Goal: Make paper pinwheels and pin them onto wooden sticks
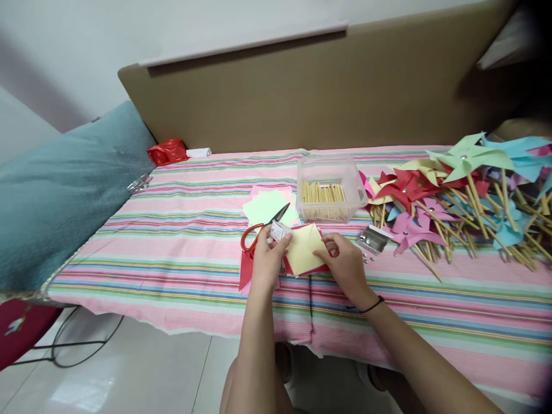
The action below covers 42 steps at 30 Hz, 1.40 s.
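Yellow paper (302,253): a square sheet between the two hands, just above the table (181,247) or resting on it, I can't say which; red paper (322,268) shows beneath its edges.
Step in hand: from where I stand it looks like the handling of thin squares, with the stack being held or parted. Whether a sheet is coming off or going on, I can't tell.
Next move: as I judge it, anything done with the squares calls for a light pinch on one layer, with the others kept from sliding and no crease put in.
Left hand (268,253): held low at the stack's left, forearm running nearly straight away from the body. Its fingers seem closed on a small white box (281,231), thumb on the near side, against the paper's upper left.
Right hand (345,261): comes in slantwise from the right, wrist bent inward. The thumb lies over the yellow sheet, and the fingers appear to pinch its right edge.
Scissors (250,241): just beside the left hand, blades pointing up and away, partly over the loose sheets (268,206).
Tub (357,190): beyond the stack, with short sticks (321,193) inside.
Tin (374,238): right of the right hand, little silvery bits lying by it.
Pinwheels (407,187): heaped at the right, many on sticks, well clear of the left hand.
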Motion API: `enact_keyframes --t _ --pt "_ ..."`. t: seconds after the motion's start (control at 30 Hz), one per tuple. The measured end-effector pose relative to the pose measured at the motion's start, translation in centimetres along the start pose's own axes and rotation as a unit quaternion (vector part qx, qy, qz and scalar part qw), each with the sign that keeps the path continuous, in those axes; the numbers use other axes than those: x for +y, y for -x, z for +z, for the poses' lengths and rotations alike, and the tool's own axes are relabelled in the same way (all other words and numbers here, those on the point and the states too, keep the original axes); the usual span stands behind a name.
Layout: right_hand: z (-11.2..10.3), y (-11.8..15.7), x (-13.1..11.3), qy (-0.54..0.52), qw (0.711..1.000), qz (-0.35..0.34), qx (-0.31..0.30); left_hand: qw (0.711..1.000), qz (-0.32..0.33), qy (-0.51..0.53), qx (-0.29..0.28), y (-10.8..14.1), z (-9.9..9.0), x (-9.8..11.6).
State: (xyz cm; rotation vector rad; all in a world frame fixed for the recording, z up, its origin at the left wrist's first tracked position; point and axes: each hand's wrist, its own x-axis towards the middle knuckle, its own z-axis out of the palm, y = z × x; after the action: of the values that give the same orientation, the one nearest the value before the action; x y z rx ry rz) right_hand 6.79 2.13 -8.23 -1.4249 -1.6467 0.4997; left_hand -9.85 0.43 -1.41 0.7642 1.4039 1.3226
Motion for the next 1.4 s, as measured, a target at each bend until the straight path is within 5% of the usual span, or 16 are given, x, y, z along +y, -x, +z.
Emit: enact_keyframes --t 0.43,0.67,0.77,1.0,1.1,1.23,1.4 --pt "-0.1 0.1 0.3 -0.008 1.0 0.027 0.0 1.0 0.001 0.014 -0.01 -0.1 -0.1 0.1" --pt "-0.2 -0.1 0.9 0.047 0.995 -0.087 0.022 0.999 -0.005 0.047 -0.002 0.0 0.2 0.2" --pt "-0.6 -0.4 1.1 0.055 0.993 -0.092 -0.038 0.999 0.004 0.053 0.0 -0.1 0.3 0.3" --pt "-3.1 -1.0 1.3 -0.052 0.982 -0.035 -0.176 0.997 -0.015 0.071 -0.007 0.0 0.6 0.6" --pt "-4.3 -0.9 1.3 -0.197 0.954 0.063 -0.216 0.997 -0.025 0.061 -0.038 0.0 0.9 0.2" --pt "-5.9 -0.7 1.0 -0.359 0.904 0.183 -0.142 0.998 0.003 -0.035 -0.055 -0.3 1.3 -0.8" --pt "-8.7 -0.1 -0.2 -0.419 0.885 0.197 -0.05 0.962 0.112 -0.246 -0.038 -1.1 2.0 -2.4"
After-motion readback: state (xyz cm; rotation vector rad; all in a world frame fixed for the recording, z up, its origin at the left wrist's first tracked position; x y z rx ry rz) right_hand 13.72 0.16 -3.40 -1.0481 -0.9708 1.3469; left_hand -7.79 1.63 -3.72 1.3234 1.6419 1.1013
